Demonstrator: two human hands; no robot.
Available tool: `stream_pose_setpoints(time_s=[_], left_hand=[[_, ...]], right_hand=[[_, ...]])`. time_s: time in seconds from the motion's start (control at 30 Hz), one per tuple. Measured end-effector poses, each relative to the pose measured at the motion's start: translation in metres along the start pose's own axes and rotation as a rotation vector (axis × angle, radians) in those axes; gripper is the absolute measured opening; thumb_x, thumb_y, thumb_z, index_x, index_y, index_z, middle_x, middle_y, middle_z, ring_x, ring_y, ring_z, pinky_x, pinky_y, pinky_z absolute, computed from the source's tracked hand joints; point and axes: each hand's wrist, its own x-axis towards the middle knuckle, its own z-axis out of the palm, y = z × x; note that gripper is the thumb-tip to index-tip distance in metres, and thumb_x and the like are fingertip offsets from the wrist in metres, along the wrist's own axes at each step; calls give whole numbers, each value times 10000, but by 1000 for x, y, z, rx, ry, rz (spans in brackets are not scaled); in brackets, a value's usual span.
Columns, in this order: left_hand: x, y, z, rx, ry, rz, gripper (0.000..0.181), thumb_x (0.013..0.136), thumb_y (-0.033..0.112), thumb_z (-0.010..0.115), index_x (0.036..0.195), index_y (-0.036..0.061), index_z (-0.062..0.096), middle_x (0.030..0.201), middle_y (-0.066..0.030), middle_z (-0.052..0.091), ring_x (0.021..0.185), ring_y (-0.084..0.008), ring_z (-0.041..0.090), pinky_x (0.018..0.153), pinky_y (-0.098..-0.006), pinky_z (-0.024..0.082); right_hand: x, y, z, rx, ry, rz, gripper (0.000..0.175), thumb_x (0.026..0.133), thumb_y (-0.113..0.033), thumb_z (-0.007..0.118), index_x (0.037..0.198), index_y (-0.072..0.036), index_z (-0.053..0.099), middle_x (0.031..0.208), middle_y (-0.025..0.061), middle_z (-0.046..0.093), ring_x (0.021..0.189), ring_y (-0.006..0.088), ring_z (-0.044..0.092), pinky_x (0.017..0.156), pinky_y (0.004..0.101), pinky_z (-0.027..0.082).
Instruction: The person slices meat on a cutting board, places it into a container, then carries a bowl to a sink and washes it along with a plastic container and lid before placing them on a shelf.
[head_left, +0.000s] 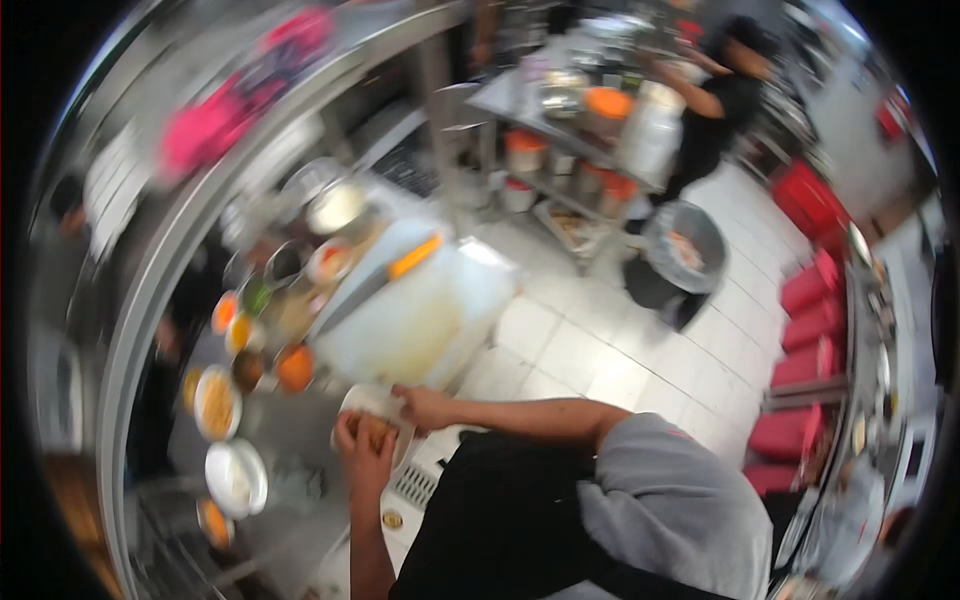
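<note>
My right hand (426, 409) grips the rim of a white container (373, 396), which is tilted in front of my black apron. Inside lies some brown, crumbly-looking food (381, 430). My left hand (366, 444) reaches into the container, its fingers over the food and slightly apart. Whether those fingers pinch any of it is hidden. To the left, a white oval dish of yellowish food (218, 403) and a white bowl (237, 480) stand on the steel worktable (289, 536).
A pale cutting board (405, 322) bears a large knife with an orange handle (415, 256). Several small tubs, including an orange one (294, 367), stand beside it. A lined waste bin (686, 247) is near a co-worker (720, 97). Red bins (806, 315) line the right.
</note>
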Motion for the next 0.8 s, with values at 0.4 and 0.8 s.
stream_pose_setpoints(time_s=[0.4, 0.8], left_hand=[[77, 245, 156, -339, -442, 805, 542, 769, 184, 735, 1232, -15, 537, 1294, -251, 399, 1194, -439, 434, 1014, -496, 373], [39, 518, 310, -485, -873, 1423, 494, 778, 192, 741, 1196, -2, 561, 1276, -241, 413, 1160, -419, 475, 980, -464, 419]], right_hand=[[-276, 93, -140, 312, 805, -4, 262, 858, -5, 428, 1116, 42, 436, 736, 205, 649, 523, 246, 667, 482, 379, 580], [-493, 200, -182, 646, 1489, 76, 280, 888, -24, 457, 1158, 48, 432, 705, 179, 657, 536, 211, 669, 476, 341, 565]])
